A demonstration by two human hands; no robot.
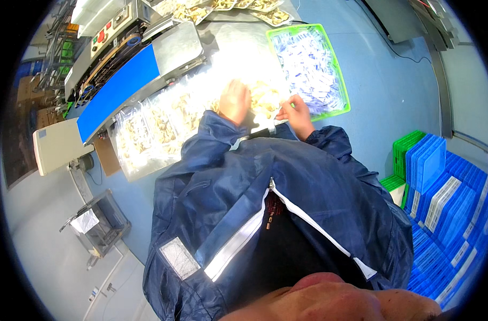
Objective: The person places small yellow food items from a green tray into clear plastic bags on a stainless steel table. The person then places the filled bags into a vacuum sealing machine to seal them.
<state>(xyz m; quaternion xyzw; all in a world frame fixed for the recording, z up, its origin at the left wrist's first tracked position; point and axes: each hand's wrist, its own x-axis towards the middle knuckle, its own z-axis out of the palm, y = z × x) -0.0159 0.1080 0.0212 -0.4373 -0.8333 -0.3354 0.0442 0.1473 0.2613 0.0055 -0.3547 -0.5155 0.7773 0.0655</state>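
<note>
A pack of pale yellow food pieces, perhaps mushrooms (pixel 266 98), lies at the near edge of the metal table, under strong glare. My left hand (pixel 234 102) is at its left side, slightly blurred, with the fingers close together; whether it grips anything is hidden. At the pack's right edge, my right hand (pixel 296 116) has its thumb and fingertips pinched together on what looks like the clear film. Just beyond that hand, a green crate (pixel 343 90) holds a heap of small white-and-blue sachets (pixel 308 66).
More clear packs (pixel 163 122) lie in a row to the left, beside a machine with a blue conveyor belt (pixel 119 90). Filled trays (pixel 272 17) sit at the table's far end. Stacked blue crates (pixel 448 200) stand at the right, and a metal stand (pixel 101 224) at the left.
</note>
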